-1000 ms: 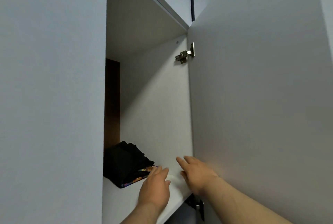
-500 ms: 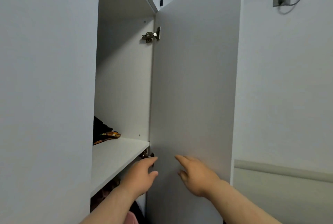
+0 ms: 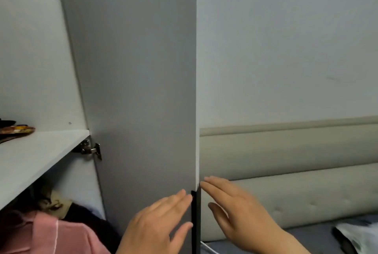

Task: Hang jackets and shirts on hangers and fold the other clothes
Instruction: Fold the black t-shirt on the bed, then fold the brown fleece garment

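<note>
The grey wardrobe door (image 3: 143, 90) stands open, edge-on to me. My left hand (image 3: 159, 225) lies flat, fingers straight, against the door's inner face beside its black edge handle (image 3: 196, 219). My right hand (image 3: 237, 210) is on the other side of the door edge, fingers straight, tips at the edge. Neither hand holds anything. Folded dark and patterned clothes (image 3: 14, 130) lie on the white shelf (image 3: 30, 157) at the far left. Below the shelf hang a pink garment (image 3: 45, 235) and darker clothes (image 3: 86, 217).
A metal hinge (image 3: 89, 149) joins the door to the wardrobe side. To the right is a beige padded headboard (image 3: 296, 172) against a pale wall, with a grey bed (image 3: 306, 237) and a light-coloured item (image 3: 360, 235) on it at the lower right.
My view has swung right and down. Both hands have left the shelf and moved to the door's outer edge, one on each side. The folded clothes stay on the shelf.
</note>
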The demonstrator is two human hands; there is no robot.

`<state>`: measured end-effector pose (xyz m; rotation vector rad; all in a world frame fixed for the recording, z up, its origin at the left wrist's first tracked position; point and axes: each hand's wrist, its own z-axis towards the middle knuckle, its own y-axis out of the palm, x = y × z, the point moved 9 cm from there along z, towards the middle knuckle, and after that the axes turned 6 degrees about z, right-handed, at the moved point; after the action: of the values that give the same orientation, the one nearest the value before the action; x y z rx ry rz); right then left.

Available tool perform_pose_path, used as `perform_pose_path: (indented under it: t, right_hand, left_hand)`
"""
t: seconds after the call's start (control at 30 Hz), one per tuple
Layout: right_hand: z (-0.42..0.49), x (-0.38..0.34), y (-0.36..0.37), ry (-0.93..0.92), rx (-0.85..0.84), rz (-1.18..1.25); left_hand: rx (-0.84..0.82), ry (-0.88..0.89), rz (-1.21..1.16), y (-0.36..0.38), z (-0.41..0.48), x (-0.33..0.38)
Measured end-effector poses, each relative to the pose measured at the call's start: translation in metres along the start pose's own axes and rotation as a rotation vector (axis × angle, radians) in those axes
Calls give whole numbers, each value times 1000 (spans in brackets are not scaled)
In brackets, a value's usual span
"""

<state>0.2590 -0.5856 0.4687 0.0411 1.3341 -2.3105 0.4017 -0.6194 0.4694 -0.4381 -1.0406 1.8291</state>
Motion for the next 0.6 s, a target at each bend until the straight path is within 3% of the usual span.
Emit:
perform_pose_path:
  t: [0.13,0.3,0.6]
  right_hand:
    - [-58,61,-10,282,38,-28]
    - [-138,103,-34,538,52,-151]
    - [-264,115,-75,988,53,-230]
  left_hand:
    - [-53,200,-61,39,22,52]
    - [-215,287,-50,108,50,87]
    - [-385,516,-188,203,92,155]
